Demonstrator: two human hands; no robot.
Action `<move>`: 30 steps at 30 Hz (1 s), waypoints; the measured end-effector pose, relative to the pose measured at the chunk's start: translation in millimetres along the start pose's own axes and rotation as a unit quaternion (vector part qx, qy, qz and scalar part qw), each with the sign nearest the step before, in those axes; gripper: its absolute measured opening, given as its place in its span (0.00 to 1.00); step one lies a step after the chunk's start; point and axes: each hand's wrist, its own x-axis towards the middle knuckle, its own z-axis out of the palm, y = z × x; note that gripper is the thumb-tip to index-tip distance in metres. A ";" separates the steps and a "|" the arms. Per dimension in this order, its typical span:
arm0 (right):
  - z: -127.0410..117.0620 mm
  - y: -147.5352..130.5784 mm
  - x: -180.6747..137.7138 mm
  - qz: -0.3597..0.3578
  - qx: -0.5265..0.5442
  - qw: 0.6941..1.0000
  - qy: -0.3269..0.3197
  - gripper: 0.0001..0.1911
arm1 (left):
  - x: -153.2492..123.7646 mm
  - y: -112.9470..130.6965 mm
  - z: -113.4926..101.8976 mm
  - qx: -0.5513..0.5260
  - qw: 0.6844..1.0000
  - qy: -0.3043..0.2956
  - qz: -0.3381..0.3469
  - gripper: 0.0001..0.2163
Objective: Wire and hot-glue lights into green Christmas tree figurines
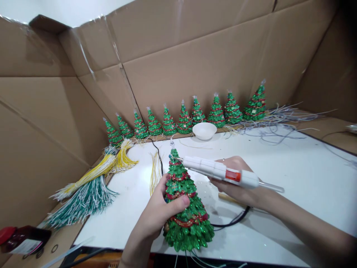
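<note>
My left hand wraps round a green glittery Christmas tree figurine with red garlands, its thumb lying on the front. A clear tip tops the tree, and thin wires hang from under its base. In my right hand is a white glue gun with a red switch; a translucent stick juts from its back end. The gun's metal nozzle is at the upper left of the tree, close to a small blue detail near the top; whether it touches is hard to tell. The handle is hidden by my fingers.
Several similar trees line the back against cardboard walls. A white bowl stands before them. Bundles of yellow-white wires and green-white wires lie left, near a red-capped bottle. Loose clear wires spread at right. A black cord crosses the white table.
</note>
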 end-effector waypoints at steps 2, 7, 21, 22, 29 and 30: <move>-0.1 0.1 0.3 0.001 -0.007 1.000 -0.001 0.11 | 1.1 -0.3 -0.4 0.003 1.000 0.001 0.001 0.38; -0.4 -0.2 1.2 0.000 -0.035 0.999 -0.008 0.11 | 0.4 2.6 1.2 0.011 1.000 0.000 -0.001 0.40; -0.8 -0.8 0.4 -0.014 -0.051 0.999 -0.005 0.11 | -3.0 5.5 1.4 0.025 1.000 -0.007 -0.009 0.40; -0.7 -0.6 0.2 -0.013 -0.052 0.999 -0.003 0.11 | -2.9 5.4 1.1 0.025 1.000 -0.007 -0.008 0.40; -0.4 -3.3 -1.8 0.002 -0.010 1.000 0.008 0.11 | -0.8 5.4 1.2 0.022 1.000 -0.008 -0.008 0.42; 0.3 -3.7 -2.1 0.003 0.011 1.000 0.013 0.12 | -0.6 5.2 1.6 0.020 1.000 -0.007 -0.009 0.42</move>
